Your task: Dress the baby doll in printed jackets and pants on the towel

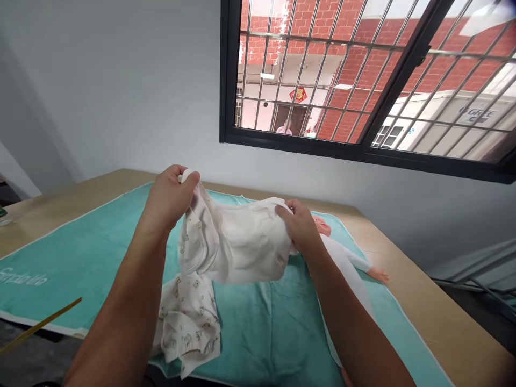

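Stretched between my two hands is a white baby garment [250,236] with small prints and snaps along its left part, held above the towel. My left hand [173,196] pinches its upper left corner between thumb and fingers. At the opposite end, my right hand [300,226] grips the upper right edge. Below my left hand lie crumpled printed baby pants [191,322], apparently apart from the held garment. A baby doll in a white bodysuit [350,263] lies at the right, partly hidden behind my right forearm.
A turquoise towel [258,328] with white edging covers much of the wooden table [435,301]. A yellow strip [44,325] juts in at the lower left. Behind the table stand a grey wall [133,86] and a barred window [306,134].
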Action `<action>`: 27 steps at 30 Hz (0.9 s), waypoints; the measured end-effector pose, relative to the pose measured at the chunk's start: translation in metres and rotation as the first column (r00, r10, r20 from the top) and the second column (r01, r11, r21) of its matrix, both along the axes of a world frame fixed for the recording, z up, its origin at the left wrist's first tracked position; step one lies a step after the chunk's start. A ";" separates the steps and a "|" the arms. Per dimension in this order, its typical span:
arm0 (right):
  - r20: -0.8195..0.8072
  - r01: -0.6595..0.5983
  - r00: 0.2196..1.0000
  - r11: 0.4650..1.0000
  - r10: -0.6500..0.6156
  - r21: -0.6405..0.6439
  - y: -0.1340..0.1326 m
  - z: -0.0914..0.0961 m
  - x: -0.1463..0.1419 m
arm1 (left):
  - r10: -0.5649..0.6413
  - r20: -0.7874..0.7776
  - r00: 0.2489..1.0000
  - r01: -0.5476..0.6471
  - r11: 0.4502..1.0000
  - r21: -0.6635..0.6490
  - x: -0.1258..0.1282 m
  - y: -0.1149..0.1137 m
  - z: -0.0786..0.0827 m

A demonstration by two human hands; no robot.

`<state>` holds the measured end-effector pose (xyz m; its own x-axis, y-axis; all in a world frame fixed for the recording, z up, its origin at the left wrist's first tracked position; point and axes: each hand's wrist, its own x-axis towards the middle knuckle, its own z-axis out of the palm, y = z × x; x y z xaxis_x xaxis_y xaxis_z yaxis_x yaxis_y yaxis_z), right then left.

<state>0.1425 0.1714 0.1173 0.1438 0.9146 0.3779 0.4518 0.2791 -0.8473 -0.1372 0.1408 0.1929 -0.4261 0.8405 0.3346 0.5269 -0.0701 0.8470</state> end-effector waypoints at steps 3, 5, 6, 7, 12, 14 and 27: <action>0.145 0.102 0.985 0.995 -0.098 -0.019 -0.015 -0.018 -0.007 | -0.033 -0.083 0.996 0.021 0.989 -0.147 0.015 0.017 -0.030; 0.309 0.084 0.950 0.992 -0.050 -0.098 -0.015 -0.039 -0.012 | -0.155 -0.042 0.987 0.130 0.925 -0.356 0.036 0.028 -0.071; 0.382 0.040 0.924 0.985 0.027 -0.167 -0.015 -0.050 -0.013 | -0.258 0.071 0.964 0.259 0.838 -0.481 0.047 0.029 -0.093; 0.432 -0.010 0.894 0.970 0.117 -0.243 -0.016 -0.061 -0.013 | -0.318 0.141 0.938 0.342 0.770 -0.539 0.058 0.027 -0.115; 0.355 -0.098 0.912 0.950 0.204 -0.296 -0.045 -0.092 -0.020 | -0.435 0.358 0.826 0.563 0.602 -0.567 0.078 -0.018 -0.172; 0.318 -0.230 0.898 0.941 0.304 -0.249 -0.063 -0.101 -0.028 | -0.474 0.232 0.849 0.515 0.650 -0.558 0.067 -0.025 -0.172; 0.758 -0.144 0.563 0.942 0.330 -0.303 -0.017 -0.138 -0.026 | -0.515 -0.485 0.707 0.057 0.725 -0.687 0.055 0.036 -0.204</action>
<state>0.1164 0.1549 -0.0202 -0.3583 0.9323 0.0503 0.9039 0.3599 -0.2314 -0.0825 0.1771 -0.0109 -0.0170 0.9817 -0.1895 0.9656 0.0653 0.2516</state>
